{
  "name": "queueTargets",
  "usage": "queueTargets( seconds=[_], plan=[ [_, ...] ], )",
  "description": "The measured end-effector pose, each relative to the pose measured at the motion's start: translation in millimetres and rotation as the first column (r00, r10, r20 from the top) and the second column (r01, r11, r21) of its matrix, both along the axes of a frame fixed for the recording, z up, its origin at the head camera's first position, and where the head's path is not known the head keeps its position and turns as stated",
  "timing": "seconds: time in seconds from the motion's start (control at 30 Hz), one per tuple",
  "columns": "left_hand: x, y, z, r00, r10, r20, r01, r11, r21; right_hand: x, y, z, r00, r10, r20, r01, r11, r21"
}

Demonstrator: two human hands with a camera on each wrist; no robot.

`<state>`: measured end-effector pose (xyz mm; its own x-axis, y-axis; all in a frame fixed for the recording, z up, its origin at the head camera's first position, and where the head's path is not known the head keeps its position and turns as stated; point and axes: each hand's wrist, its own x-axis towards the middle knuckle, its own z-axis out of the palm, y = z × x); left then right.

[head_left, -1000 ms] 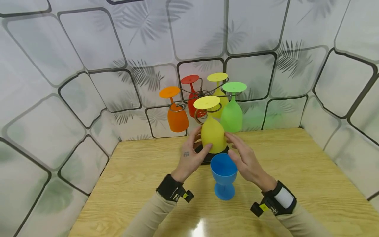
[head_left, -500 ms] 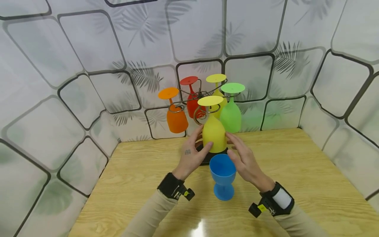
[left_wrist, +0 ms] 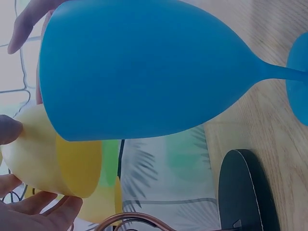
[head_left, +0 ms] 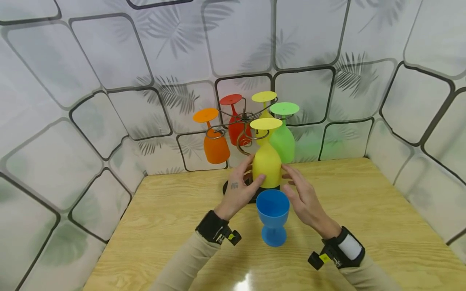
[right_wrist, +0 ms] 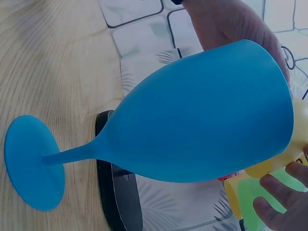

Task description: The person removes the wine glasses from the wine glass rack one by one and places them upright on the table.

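An upside-down yellow wine glass [head_left: 267, 165] stands out at the front of a metal rack [head_left: 244, 117], its stem at the right end of a wire ring. My left hand [head_left: 240, 188] grips the bowl from the left, thumb across its front. From the right, my right hand [head_left: 306, 198] touches the bowl with nearly straight fingertips, its thumb held apart. Between my wrists a blue wine glass [head_left: 274, 216] stands upright on the table. Both wrist views show this blue glass large in front, partly covering the yellow bowl [left_wrist: 38, 159].
Orange [head_left: 216, 149], red [head_left: 238, 131], green [head_left: 284, 141] and another yellow glass [head_left: 264, 97] hang upside down from the rack. Its black base [head_left: 231, 188] lies behind my hands on the wooden table [head_left: 174, 210]. Patterned cloth walls [head_left: 174, 44] surround the table.
The yellow glass has moved right relative to the rack, its stem shifting toward the right end of the wire ring. Both hands have moved along with it. The blue glass stays in place.
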<state>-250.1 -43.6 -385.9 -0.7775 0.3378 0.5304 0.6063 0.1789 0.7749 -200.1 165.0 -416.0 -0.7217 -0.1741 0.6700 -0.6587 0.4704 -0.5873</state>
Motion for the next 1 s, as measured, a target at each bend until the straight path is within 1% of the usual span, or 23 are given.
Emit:
queueTargets(
  seconds=[0.13, 0.33, 0.53, 0.73, 0.8, 0.87, 0.93, 1.0],
  plan=[
    [0.7, 1.9, 1.8, 1.0, -0.01, 0.002, 0.01, 1.0, -0.006, 1.5, 2.2, -0.1, 1.0, -0.009, -0.013, 0.009, 1.0, -0.006],
    [6.3, 4.4, 3.5, 1.0, -0.03, 0.0, 0.03, 0.999, -0.014, 6.4, 4.8, 0.3, 0.999, -0.02, -0.028, 0.019, 1.0, -0.016],
    [11.2, 6.3, 3.7, 0.998, -0.055, -0.03, 0.054, 0.998, -0.012, 12.7, 6.7, -2.9, 0.999, -0.034, -0.036, 0.033, 0.999, -0.026],
    [14.3, 7.5, 4.4, 0.997, -0.054, -0.06, 0.053, 0.998, -0.028, 19.4, 8.0, -5.5, 0.997, -0.037, -0.065, 0.036, 0.999, -0.017],
    [14.7, 8.2, 5.4, 0.996, -0.056, -0.071, 0.054, 0.998, -0.035, 21.1, 8.9, -5.3, 0.996, -0.033, -0.082, 0.031, 0.999, -0.018],
    [15.2, 8.8, 6.9, 0.995, -0.062, -0.08, 0.059, 0.997, -0.041, 21.9, 10.1, -4.4, 0.993, -0.022, -0.119, 0.019, 1.0, -0.025],
    [15.6, 9.2, 8.5, 0.994, -0.068, -0.09, 0.063, 0.997, -0.052, 21.3, 12.0, -3.7, 0.984, -0.013, -0.179, 0.008, 1.0, -0.029],
    [16.6, 9.4, 10.2, 0.993, -0.072, -0.096, 0.066, 0.996, -0.066, 19.4, 14.2, -2.7, 0.967, -0.005, -0.253, -0.004, 0.999, -0.034]
  ],
)
